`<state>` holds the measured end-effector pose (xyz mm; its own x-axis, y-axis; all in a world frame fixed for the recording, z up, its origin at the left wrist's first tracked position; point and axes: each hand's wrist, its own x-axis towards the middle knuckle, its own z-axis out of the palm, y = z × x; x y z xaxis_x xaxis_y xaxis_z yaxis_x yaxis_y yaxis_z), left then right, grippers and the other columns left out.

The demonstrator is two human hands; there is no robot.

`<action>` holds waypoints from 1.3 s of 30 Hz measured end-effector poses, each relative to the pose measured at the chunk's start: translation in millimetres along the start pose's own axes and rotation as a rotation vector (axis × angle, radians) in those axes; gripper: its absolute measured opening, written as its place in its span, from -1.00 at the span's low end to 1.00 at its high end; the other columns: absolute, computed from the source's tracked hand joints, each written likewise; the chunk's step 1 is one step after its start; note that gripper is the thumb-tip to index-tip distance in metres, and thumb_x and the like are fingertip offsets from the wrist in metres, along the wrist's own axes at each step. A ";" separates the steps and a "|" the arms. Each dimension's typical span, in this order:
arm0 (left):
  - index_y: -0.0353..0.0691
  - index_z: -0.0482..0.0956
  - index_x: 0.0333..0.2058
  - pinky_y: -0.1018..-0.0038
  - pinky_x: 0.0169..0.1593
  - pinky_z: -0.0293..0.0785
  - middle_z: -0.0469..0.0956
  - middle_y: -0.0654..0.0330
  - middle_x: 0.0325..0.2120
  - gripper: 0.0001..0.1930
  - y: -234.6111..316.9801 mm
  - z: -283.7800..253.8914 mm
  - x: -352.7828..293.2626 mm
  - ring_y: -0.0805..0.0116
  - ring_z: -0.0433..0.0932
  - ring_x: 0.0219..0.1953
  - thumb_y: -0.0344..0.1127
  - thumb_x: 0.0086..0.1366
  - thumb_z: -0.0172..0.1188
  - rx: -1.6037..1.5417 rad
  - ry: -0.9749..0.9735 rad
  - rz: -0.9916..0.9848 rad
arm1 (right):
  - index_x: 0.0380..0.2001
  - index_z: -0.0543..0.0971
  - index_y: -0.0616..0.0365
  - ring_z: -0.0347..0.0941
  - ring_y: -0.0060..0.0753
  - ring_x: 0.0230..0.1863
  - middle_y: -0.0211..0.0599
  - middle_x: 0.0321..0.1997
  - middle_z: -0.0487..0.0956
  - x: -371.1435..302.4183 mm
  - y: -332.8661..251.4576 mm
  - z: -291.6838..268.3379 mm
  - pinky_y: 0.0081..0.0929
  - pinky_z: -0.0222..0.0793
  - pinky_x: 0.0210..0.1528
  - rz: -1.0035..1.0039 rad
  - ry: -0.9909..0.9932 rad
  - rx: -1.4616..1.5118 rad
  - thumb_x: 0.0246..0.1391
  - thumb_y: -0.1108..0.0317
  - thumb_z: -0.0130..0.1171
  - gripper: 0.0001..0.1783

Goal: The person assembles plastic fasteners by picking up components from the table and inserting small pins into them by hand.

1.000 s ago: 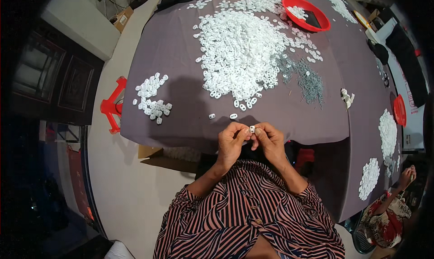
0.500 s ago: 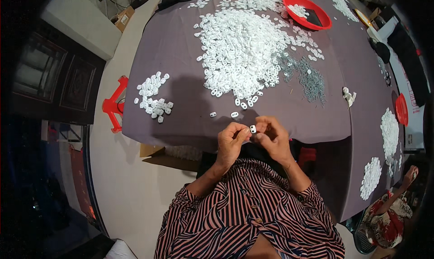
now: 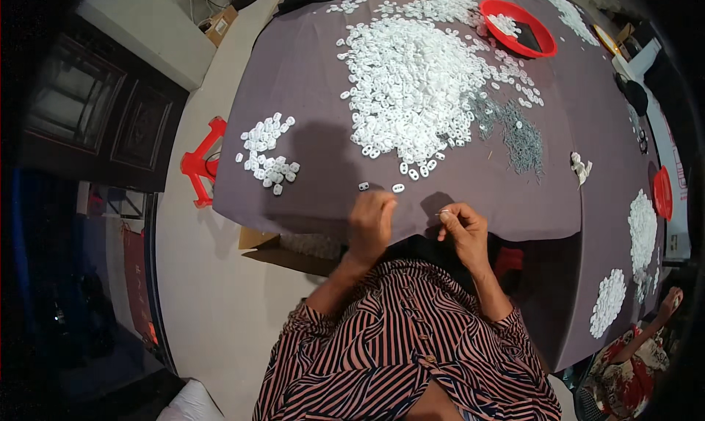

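Note:
My left hand (image 3: 372, 226) is smeared by motion over the table's near edge, so its fingers and anything in them cannot be made out. Just beyond it lies a small white piece with two dark holes (image 3: 363, 187), and a white oval piece (image 3: 398, 188) lies to the right of that. My right hand (image 3: 465, 229) is closed in a pinch on a short, thin stick-like thing (image 3: 443, 213), whose tip pokes out toward the left. Farther off is a large heap of white two-holed oval pieces (image 3: 411, 83), with a pile of small grey pins (image 3: 523, 142) at its right.
A smaller group of white pieces (image 3: 268, 153) lies at the left. A red basin (image 3: 540, 43) holds more pieces at the far right. White piles (image 3: 608, 303) lie on the right-hand table, beside another person's hand (image 3: 672, 301). A red stool (image 3: 197, 164) stands left of the table.
My hands have moved apart, the right one toward the right. The white piece that was between them is out of sight. The whole view has shifted slightly.

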<state>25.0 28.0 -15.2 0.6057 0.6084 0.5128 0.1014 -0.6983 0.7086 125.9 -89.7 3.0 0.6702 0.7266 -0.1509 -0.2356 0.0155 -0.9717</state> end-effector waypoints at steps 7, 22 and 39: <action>-0.25 0.29 -0.61 0.41 -0.42 0.14 0.24 0.14 -0.62 -0.87 -23.0 16.5 19.8 0.22 0.22 -0.51 -0.49 -0.25 0.03 0.401 -0.329 0.231 | -0.56 0.34 0.28 0.18 -0.72 -0.71 -0.48 -0.68 0.29 -1.8 -6.2 -2.4 -0.80 0.14 -0.67 -0.060 -0.033 -0.028 -0.15 0.43 -0.10 -0.89; -0.30 0.32 -0.49 0.67 -0.51 0.21 0.34 0.19 -0.61 -0.87 11.4 1.8 20.1 0.52 0.32 -0.58 -0.56 -0.11 -0.03 -0.355 -0.300 -0.191 | -0.53 0.34 0.29 0.22 -0.70 -0.65 -0.45 -0.64 0.29 6.9 -21.4 -2.2 -0.79 0.17 -0.61 -0.065 -0.032 -0.001 -0.14 0.45 -0.13 -0.89; -0.32 0.34 -0.51 0.70 -0.48 0.23 0.34 0.30 -0.59 -0.94 20.9 5.1 5.0 0.61 0.28 -0.57 -0.53 -0.04 -0.08 -0.805 -0.235 -0.553 | -0.56 0.36 0.33 0.22 -0.69 -0.67 -0.39 -0.60 0.29 3.4 -18.8 1.9 -0.79 0.16 -0.62 -0.147 0.014 0.004 -0.20 0.55 -0.08 -0.94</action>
<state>34.2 14.5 -0.3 0.7840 0.6198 -0.0349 -0.0957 0.1762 0.9797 131.3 -86.3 21.1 0.7075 0.7066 -0.0095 -0.1366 0.1236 -0.9829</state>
